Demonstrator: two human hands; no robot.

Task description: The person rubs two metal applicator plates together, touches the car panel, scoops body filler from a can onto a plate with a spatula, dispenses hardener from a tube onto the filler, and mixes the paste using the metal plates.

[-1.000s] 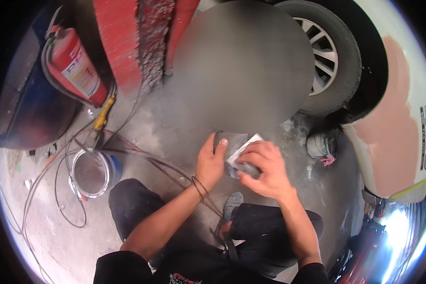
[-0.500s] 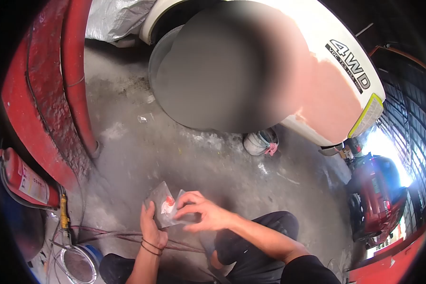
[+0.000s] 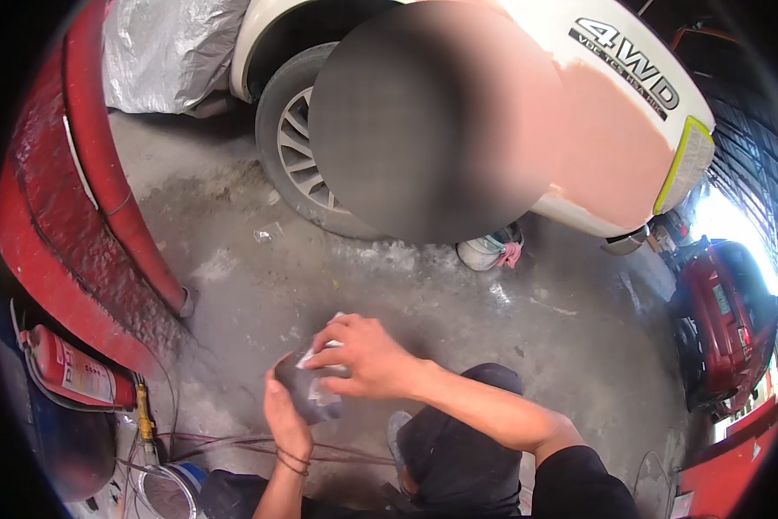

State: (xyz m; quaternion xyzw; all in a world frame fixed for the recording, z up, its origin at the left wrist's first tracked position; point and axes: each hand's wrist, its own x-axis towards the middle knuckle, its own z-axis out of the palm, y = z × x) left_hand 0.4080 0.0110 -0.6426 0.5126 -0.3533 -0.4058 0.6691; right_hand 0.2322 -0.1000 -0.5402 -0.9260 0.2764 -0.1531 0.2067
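Observation:
In front of my knees, my left hand (image 3: 287, 411) holds up a flat grey plate (image 3: 295, 381), its thumb along the near edge. Whitish smears (image 3: 321, 396) show on the plate's face. Over it, my right hand (image 3: 363, 356) has its fingers curled, pinching a thin, pale flat piece (image 3: 305, 357), mostly hidden by the fingers. It looks like a putty spreader working against the plate, though blur hides the contact.
A white car panel (image 3: 605, 78) with a pink patch (image 3: 610, 138) stands ahead, partly blurred out. A bucket (image 3: 480, 253) with a pink rag sits below it. Left are a red post (image 3: 116, 164), fire extinguisher (image 3: 73, 368) and open can (image 3: 168, 493); hoses (image 3: 337, 454) cross the floor.
My right hand has moved over the plate, and the plate has tilted. The red-and-white blob seen on it earlier now shows as whitish smears. The view has shifted slightly.

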